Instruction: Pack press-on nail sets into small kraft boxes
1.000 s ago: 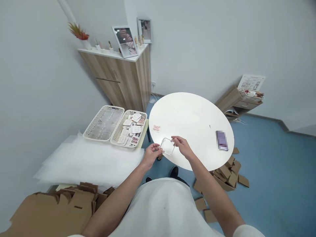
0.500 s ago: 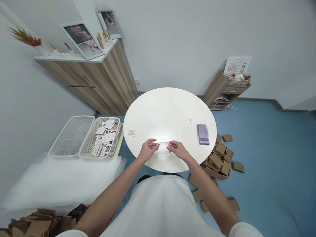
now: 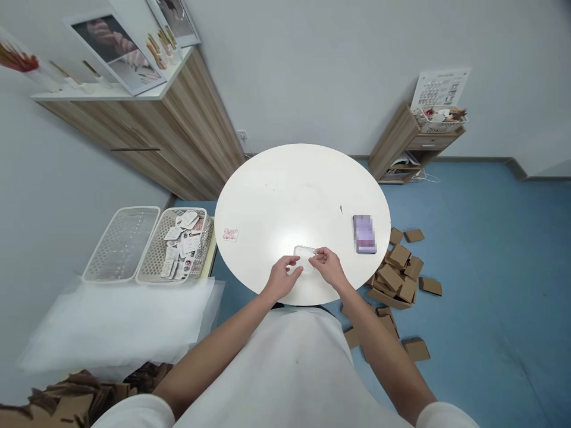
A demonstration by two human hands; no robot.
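A small clear plastic case (image 3: 305,252) is held low over the near part of the white round table (image 3: 285,184). My left hand (image 3: 282,278) grips its left side, index finger and thumb curved a little apart at the edge. At the right edge my right hand (image 3: 329,266) pinches the case between thumb and fingers. Its see-through walls blend into the tabletop, so I cannot tell whether the lid is raised or anything lies inside. On the table to the left lies a small card with pink nail-shaped pieces (image 3: 231,234).
A purple pixelated object (image 3: 364,234) and a tiny dark item (image 3: 341,209) lie on the table's right. White baskets (image 3: 149,261) stand at left, one full of cards. Brown cardboard boxes (image 3: 392,279) are heaped on the floor at right. A wood-grain cabinet (image 3: 196,113) stands behind.
My left hand has shifted down along the case's left side, and the case has moved slightly right with my right hand. The whole view has tilted a little.
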